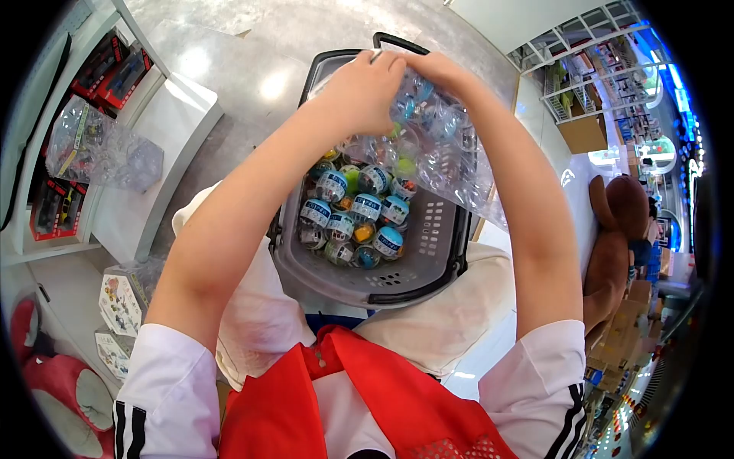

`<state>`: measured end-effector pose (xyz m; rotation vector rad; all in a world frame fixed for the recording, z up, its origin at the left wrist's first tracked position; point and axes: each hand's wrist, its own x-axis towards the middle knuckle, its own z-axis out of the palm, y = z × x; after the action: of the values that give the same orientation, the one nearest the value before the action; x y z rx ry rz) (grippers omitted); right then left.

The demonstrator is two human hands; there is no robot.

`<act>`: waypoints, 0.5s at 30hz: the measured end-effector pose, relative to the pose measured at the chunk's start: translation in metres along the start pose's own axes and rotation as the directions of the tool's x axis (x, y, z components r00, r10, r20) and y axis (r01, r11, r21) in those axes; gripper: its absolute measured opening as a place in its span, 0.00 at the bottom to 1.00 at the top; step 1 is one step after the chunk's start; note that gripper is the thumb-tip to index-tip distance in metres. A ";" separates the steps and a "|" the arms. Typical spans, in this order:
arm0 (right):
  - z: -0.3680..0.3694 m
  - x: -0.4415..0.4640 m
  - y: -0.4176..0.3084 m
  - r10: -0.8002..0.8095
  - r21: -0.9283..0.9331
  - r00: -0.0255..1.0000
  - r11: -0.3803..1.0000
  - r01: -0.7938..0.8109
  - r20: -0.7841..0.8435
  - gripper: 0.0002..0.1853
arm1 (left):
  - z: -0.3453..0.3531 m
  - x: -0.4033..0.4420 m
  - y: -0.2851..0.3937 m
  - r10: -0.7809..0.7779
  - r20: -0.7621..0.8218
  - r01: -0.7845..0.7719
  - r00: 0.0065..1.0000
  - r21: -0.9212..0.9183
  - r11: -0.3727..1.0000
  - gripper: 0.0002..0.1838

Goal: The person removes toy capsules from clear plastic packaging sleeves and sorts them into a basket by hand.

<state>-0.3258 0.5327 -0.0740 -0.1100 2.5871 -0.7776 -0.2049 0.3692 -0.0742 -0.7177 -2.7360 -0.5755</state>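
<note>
Between my legs is a grey shopping basket point(413, 294) with black handles. Clear toy capsules point(367, 207) with blue-and-white labels lie piled in its near left part. Over the far part of the basket hangs a clear plastic bag point(455, 172) holding more capsules, some of them blue and green. My left hand point(371, 90) is closed on the bag's upper left side. At the bag's far edge my right hand point(437, 70) grips the plastic too, its fingertips partly hidden. Both arms reach forward around the basket.
At left, a white shelf point(172, 134) carries another clear plastic bag point(99, 145) and red boxes point(57, 208). White patterned boxes point(121, 298) stand below it, beside a pink plush point(69, 390). A brown figure point(615, 229) and cardboard boxes point(623, 325) are at right.
</note>
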 end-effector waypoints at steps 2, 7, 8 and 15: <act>-0.016 -0.005 -0.026 -0.022 -0.166 0.993 0.986 0.003 -0.117 0.40 | -0.003 0.000 -0.007 0.010 -0.179 -0.016 0.984 -0.032 0.999 0.39; -0.031 0.000 -0.077 -0.270 -0.442 0.948 0.880 0.173 -0.167 0.39 | -0.019 -0.003 -0.020 0.007 -0.380 -0.005 0.925 0.007 1.000 0.41; -0.028 -0.004 -0.085 -0.271 -0.458 0.948 0.873 0.167 -0.170 0.39 | -0.017 -0.005 -0.025 -0.002 -0.393 0.005 0.919 0.005 1.000 0.42; -0.012 -0.014 -0.123 -0.084 -0.456 0.994 0.889 0.045 -0.066 0.30 | -0.004 -0.016 -0.045 -0.028 -0.381 0.034 0.924 0.010 0.999 0.43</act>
<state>-0.3242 0.4379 0.0073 -0.3106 2.8107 -0.1824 -0.2140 0.3253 -0.0899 -0.4962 -2.3895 -0.6253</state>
